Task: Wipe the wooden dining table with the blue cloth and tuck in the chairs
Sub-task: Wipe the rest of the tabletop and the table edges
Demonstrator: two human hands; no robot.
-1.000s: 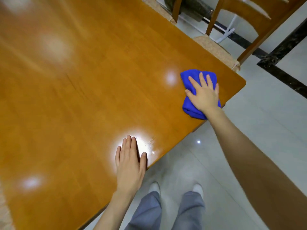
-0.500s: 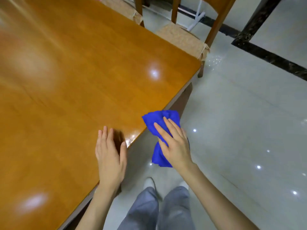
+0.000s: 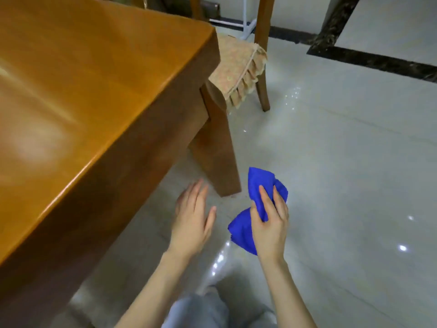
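Head view: bunched, vivid blue cloth.

The right hand left the table and carried the blue cloth off its edge. The cloth, previously flat under straight fingers, was now bunched between curled fingers and thumb, bulging past the fingertips and below the thumb. The left hand lifted off the tabletop; its relaxed fingers hung over the floor, with the table leg just beyond the fingertips.
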